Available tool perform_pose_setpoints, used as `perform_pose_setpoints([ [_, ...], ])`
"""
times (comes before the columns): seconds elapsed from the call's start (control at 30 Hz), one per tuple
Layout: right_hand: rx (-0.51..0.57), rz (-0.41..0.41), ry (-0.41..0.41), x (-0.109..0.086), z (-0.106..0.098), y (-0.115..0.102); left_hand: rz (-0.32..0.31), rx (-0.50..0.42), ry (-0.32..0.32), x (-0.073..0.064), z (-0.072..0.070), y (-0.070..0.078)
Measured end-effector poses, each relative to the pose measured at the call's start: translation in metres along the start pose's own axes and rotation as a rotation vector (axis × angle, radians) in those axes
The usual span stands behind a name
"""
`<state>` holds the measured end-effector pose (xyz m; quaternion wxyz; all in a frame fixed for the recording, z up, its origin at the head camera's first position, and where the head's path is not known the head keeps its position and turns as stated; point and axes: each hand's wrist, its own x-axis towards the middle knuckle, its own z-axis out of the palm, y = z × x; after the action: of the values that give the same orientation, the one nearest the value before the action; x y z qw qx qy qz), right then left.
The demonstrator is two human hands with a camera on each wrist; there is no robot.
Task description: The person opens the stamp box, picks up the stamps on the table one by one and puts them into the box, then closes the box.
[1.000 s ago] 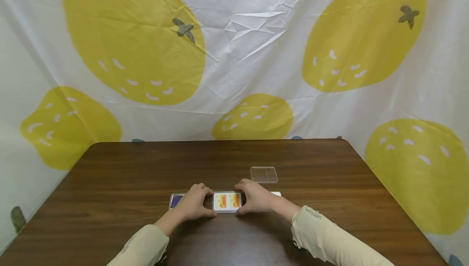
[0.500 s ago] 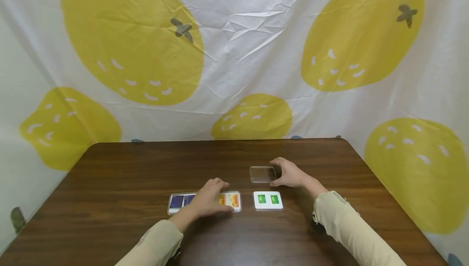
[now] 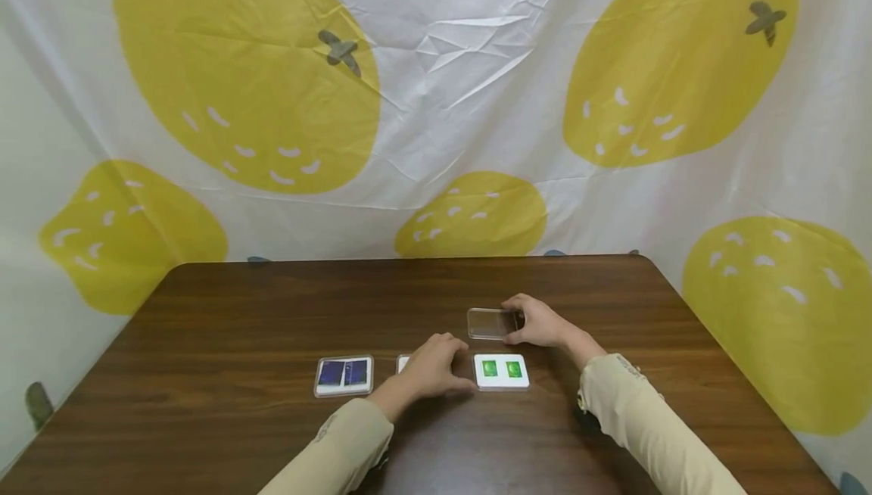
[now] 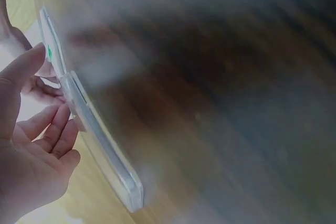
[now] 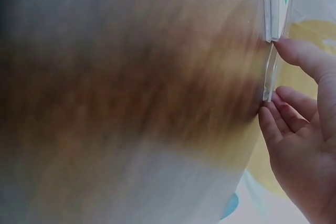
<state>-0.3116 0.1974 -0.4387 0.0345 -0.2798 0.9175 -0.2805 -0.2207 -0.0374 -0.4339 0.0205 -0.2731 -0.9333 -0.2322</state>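
Note:
In the head view my right hand (image 3: 541,322) grips the right end of a clear plastic lid (image 3: 485,323) on the table, thumb at the near corner and fingers at the far one. My left hand (image 3: 429,370) reaches over the middle flat case (image 3: 402,362) and hides most of it. Its thumb and fingers are spread apart beside the left edge of a case with two green pictures (image 3: 501,372). The left wrist view shows this left hand (image 4: 39,156) with fingertips overlapping a case edge (image 4: 102,135). My right fingers (image 5: 286,121) lie at the lid's end in the right wrist view.
A clear-rimmed case with two dark blue pictures (image 3: 344,376) lies to the left, in line with the others. Brown wood-grain table (image 3: 225,328) surrounds everything. Behind its far edge hangs a white cloth (image 3: 470,124) with yellow fruit prints.
Both hands were on the middle case with orange pictures. My right hand has gone from there to the clear lid, and my left hand has moved right, towards the green-picture case.

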Motion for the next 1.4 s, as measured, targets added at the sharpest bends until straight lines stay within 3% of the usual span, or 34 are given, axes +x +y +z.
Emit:
perform_pose_setpoints([
  [0.37, -0.053, -0.052, 0.031, -0.008, -0.003, 0.0, -0.02, 0.024, -0.033, 0.006, 0.009, 0.005],
  [0.57, 0.024, -0.063, 0.054, -0.02, -0.002, -0.003, -0.02, 0.052, -0.034, 0.007, 0.01, 0.009],
  [0.97, 0.102, -0.116, -0.001, -0.054, -0.015, -0.019, -0.023, 0.057, -0.025, 0.005, 0.011, 0.008],
  [1.17, 0.105, -0.122, -0.052, -0.068, -0.008, -0.025, -0.016, 0.059, -0.021, 0.005, 0.011, 0.006],
  [1.4, 0.098, -0.167, -0.062, -0.069, 0.003, -0.029, -0.031, 0.038, -0.03, 0.005, 0.01, 0.004],
])
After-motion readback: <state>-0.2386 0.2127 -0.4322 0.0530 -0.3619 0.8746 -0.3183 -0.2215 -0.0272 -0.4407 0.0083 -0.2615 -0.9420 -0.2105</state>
